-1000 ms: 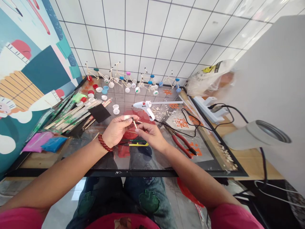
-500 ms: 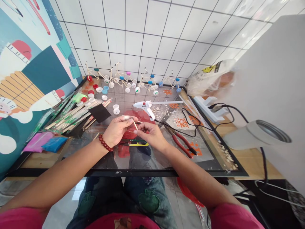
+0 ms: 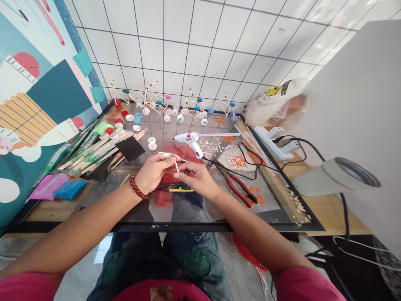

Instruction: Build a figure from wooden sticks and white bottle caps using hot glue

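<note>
Head view: we see the thin stick [image 3: 176,167] at the centre of the frame, held above the counter [image 3: 134,215]. Left hand [image 3: 159,167]: fingers pinched narrow on its upper end. Right hand [image 3: 196,175]: fingers pinched at its lower end. We note the glue gun [image 3: 188,137] just beyond the hands, pliers [image 3: 242,184] right of centre, bundled sticks [image 3: 94,154] at left.

Matt wood, glossy tabletop [image 3: 184,214]
The short stick [image 3: 176,167] looks like matt, bare wood; from it, the glue gun [image 3: 185,137] at one o'clock is shiny white plastic, the sheet [image 3: 130,148] at ten o'clock matt black.
</note>
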### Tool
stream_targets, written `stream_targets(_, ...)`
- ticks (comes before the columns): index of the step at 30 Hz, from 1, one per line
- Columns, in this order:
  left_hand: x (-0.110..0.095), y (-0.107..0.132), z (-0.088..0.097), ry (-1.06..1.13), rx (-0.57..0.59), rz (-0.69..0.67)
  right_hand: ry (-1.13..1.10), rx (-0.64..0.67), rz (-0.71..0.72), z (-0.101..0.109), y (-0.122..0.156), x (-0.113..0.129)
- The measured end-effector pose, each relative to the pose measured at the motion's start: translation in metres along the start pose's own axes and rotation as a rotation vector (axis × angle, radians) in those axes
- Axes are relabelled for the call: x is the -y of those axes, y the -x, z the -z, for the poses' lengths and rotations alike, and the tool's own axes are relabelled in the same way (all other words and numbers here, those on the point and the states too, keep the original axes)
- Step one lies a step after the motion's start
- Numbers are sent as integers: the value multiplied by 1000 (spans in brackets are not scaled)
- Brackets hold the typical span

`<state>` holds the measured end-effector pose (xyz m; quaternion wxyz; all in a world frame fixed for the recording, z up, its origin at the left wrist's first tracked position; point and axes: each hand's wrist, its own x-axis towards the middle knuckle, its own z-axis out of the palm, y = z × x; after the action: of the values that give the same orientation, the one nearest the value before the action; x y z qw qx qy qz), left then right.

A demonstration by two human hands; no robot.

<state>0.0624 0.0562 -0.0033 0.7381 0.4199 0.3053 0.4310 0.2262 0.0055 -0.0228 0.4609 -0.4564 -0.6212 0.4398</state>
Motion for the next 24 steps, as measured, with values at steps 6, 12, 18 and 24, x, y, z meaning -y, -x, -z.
stream_targets(6,2,-1,1,-26,21,-6,37,-8,19,3,-1,-1)
stream_targets(12,3,0,-1,-27,13,-7,19,7,9,3,-2,-2)
stream_targets(18,1,-4,3,109,-72,9,-36,18,-28,6,-2,-2)
stream_targets(24,-2,-8,6,90,-183,-28,-24,17,-31,6,-1,-1)
